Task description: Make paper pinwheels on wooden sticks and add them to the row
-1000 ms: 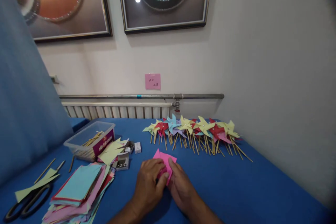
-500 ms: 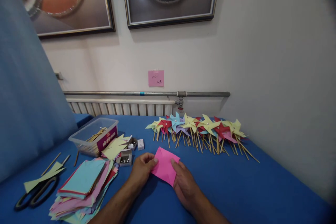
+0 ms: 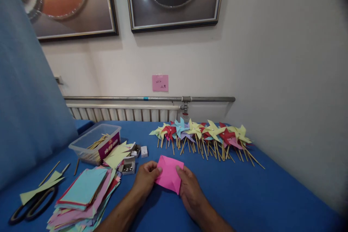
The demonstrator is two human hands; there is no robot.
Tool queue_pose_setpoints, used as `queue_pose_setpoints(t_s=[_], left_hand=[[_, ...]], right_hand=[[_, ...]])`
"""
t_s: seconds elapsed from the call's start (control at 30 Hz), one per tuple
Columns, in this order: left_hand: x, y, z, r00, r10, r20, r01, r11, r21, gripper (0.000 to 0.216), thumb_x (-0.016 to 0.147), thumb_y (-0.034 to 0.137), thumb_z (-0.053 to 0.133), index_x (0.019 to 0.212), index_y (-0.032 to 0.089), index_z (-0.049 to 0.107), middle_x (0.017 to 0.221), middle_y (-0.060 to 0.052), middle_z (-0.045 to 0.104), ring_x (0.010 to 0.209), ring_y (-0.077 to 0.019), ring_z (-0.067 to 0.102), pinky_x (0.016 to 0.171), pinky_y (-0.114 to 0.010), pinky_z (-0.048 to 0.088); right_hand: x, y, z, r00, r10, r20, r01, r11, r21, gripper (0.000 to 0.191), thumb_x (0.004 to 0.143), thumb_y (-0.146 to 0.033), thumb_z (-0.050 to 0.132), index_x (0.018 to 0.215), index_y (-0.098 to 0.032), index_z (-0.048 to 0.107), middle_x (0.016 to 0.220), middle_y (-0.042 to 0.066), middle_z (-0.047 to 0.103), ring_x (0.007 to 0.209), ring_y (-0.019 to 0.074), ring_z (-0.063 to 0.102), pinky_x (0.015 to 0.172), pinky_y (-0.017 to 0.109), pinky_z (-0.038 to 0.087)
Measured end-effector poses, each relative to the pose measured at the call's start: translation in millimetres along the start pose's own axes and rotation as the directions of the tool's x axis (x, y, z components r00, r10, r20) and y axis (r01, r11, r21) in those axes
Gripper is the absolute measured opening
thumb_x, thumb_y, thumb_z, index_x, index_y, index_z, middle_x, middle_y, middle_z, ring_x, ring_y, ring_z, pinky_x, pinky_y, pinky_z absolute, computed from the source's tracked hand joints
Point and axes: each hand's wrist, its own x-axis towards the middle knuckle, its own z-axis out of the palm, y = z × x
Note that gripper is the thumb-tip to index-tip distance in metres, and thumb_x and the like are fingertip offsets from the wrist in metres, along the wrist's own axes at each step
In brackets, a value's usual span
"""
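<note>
Both hands pinch a pink paper square [image 3: 169,173]: left hand [image 3: 145,180] on its left edge, right hand [image 3: 190,190] on its right. Left of the square, a clear plastic tub [image 3: 95,148] holds wooden sticks [image 3: 96,143], and a small open box [image 3: 128,166] holds metal pins.

Place: you are at a paper-craft workstation set up in a furnished room; home or office cannot be told.
Table: your table [image 3: 244,195] wears a blue cloth and stands against the white walls.
Finished pieces: a row of paper pinwheels [image 3: 206,134] on wooden sticks lies along the far edge.
Stock: a stack of coloured paper sheets [image 3: 84,192] sits at your left, with a clear plastic tub of sticks [image 3: 95,145] behind it and a small open box of metal fasteners [image 3: 127,166] beside it.
Tools: black scissors [image 3: 29,206] lie at the far left.
In hand: your left hand [image 3: 145,179] and right hand [image 3: 190,188] pinch a pink paper square [image 3: 168,174].
Room: framed pictures [image 3: 174,0], a white radiator [image 3: 122,115], a grey pipe [image 3: 149,99], and a pink note [image 3: 160,83] on the wall.
</note>
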Motion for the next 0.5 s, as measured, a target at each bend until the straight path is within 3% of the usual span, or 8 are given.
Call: queue_pose_setpoints(t_s=[0.27, 0.5], left_hand=[[-1.1, 2.9, 0.2, 0.999, -0.046, 0.025, 0.047, 0.998, -0.047, 0.045, 0.055, 0.051, 0.085, 0.063, 0.015, 0.059, 0.05, 0.005, 0.052, 0.047, -0.0066, 0.039, 0.05, -0.021, 0.025], [-5.5, 8.7, -1.6, 0.998, -0.061, -0.004, 0.06, 0.987, -0.149, 0.046, 0.055, 0.05, 0.086, 0.066, 0.015, 0.06, 0.053, 0.004, 0.055, 0.047, -0.0063, 0.04, 0.051, -0.021, 0.027]], right_hand=[[2.4, -3.3, -2.6, 1.0, -0.027, 0.002, 0.027, 1.0, -0.008, 0.037, 0.074, -0.047, 0.085, 0.089, -0.016, 0.072, 0.087, 0.008, 0.077, 0.087, 0.025, 0.07, 0.078, 0.034, 0.053], [-2.8, -2.9, 2.3, 0.997, 0.045, 0.057, -0.043, 0.998, -0.036, 0.039, 0.076, -0.047, 0.083, 0.097, -0.015, 0.072, 0.086, 0.008, 0.077, 0.086, 0.026, 0.071, 0.081, 0.037, 0.053]])
